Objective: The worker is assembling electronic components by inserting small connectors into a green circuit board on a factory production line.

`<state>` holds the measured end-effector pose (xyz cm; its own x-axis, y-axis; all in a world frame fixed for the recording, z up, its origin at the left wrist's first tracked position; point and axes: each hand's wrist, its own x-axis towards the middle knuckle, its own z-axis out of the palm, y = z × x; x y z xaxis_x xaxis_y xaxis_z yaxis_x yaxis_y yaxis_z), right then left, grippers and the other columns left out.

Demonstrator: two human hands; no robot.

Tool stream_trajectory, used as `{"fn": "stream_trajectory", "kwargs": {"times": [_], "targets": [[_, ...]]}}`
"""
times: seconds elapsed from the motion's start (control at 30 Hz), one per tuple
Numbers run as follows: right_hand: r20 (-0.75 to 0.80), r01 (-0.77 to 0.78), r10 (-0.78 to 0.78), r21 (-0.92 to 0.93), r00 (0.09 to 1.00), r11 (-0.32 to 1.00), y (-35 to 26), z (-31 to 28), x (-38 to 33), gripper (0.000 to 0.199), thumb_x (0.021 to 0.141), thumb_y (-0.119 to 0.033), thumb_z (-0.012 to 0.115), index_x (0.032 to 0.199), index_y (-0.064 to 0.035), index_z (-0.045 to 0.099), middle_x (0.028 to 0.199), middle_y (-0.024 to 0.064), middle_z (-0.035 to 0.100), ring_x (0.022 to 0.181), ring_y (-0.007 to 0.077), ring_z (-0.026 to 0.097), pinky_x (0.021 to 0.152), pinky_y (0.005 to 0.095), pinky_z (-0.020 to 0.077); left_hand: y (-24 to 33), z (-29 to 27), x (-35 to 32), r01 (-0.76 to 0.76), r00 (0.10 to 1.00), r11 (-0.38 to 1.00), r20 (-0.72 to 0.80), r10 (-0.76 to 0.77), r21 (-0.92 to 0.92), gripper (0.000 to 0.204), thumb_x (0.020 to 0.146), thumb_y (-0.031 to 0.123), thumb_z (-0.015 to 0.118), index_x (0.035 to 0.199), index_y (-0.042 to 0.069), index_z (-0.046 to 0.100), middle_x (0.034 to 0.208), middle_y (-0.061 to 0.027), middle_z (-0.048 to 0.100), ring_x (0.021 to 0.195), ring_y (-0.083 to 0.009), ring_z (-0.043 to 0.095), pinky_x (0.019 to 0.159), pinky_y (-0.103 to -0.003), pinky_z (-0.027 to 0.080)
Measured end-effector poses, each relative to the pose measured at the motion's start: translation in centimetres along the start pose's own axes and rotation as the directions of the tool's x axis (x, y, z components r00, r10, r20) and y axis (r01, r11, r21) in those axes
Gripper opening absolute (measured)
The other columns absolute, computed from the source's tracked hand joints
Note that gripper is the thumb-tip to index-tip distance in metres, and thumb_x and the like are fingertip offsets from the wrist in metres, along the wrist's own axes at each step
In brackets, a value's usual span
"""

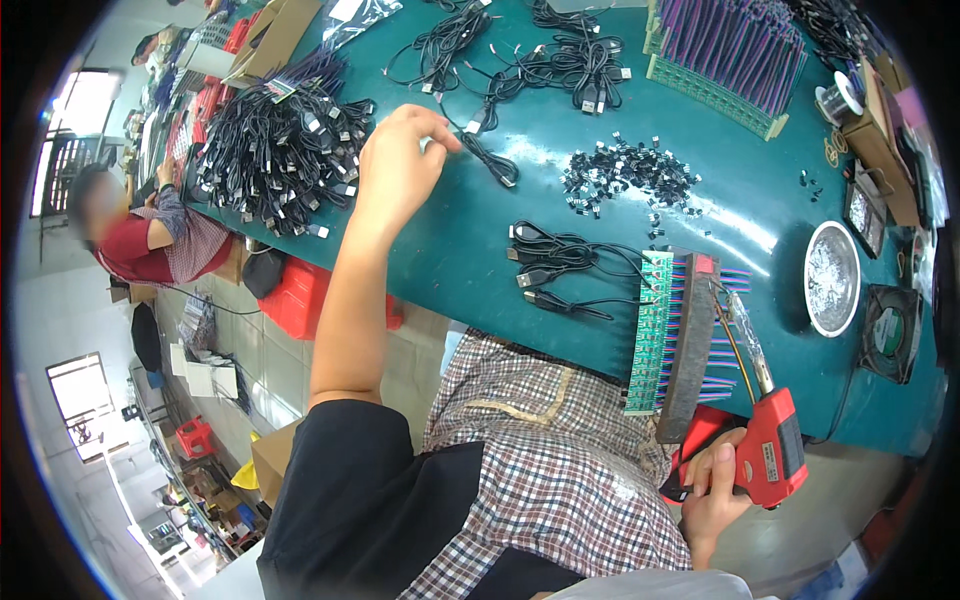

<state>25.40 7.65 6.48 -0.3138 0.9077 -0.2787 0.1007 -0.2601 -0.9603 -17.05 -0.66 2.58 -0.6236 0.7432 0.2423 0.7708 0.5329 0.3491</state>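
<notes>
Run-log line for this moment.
left hand: near black cable, contact unclear | right hand: holding red soldering gun | green circuit board: beside dark bar

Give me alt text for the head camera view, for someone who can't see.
The right hand holds a red soldering gun near a strip of green circuit boards; the left hand is at a black cable on a green table, by a big cable pile.
</notes>
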Motion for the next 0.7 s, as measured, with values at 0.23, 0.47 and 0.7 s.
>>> {"fn": "stream_trajectory", "kwargs": {"times": [0.23,0.47,0.7], "targets": [[0.039,0.015,-0.016,0.037,0.999,0.999,-0.4,-0.1,-0.3,0.011,0.096,-0.007,0.055,0.091,0.0011,0.050,0.066,0.0022,0.044,0.040,0.0050,0.029,0.040,0.0236,0.0323,-0.8,2.7,2.5,0.321,0.925,0.926,-0.141,-0.351,-0.199,0.028,0.089,0.030,0.069,0.097,0.003,0.069,0.093,-0.0108,0.072,0.079,-0.0253,0.070,0.077,-0.038,0.053],[0.021,0.023,-0.024,0.018,1.000,1.000,-0.2,-0.8,-0.9,0.010,0.096,-0.006,0.054,0.091,0.0007,0.050,0.067,0.0025,0.044,0.041,0.0049,0.030,0.040,0.0236,0.0328,2.3,2.0,1.3,0.115,0.916,0.625,-0.161,-0.367,-0.772,0.017,0.093,0.014,0.070,0.100,-0.001,0.071,0.087,-0.0050,0.071,0.075,-0.0102,0.066,0.069,-0.022,0.053],[0.063,0.058,-0.061,0.045,0.996,0.997,0.3,-0.6,-0.2,0.009,0.095,-0.006,0.054,0.097,0.0014,0.050,0.070,0.0033,0.044,0.041,0.0060,0.032,0.042,0.0244,0.0338,10.5,-5.0,-1.2,0.002,0.979,0.768,-0.154,-0.131,-0.641,0.014,0.087,0.003,0.073,0.098,-0.004,0.072,0.082,-0.0057,0.070,0.073,-0.0086,0.064,0.067,-0.019,0.049]]}}
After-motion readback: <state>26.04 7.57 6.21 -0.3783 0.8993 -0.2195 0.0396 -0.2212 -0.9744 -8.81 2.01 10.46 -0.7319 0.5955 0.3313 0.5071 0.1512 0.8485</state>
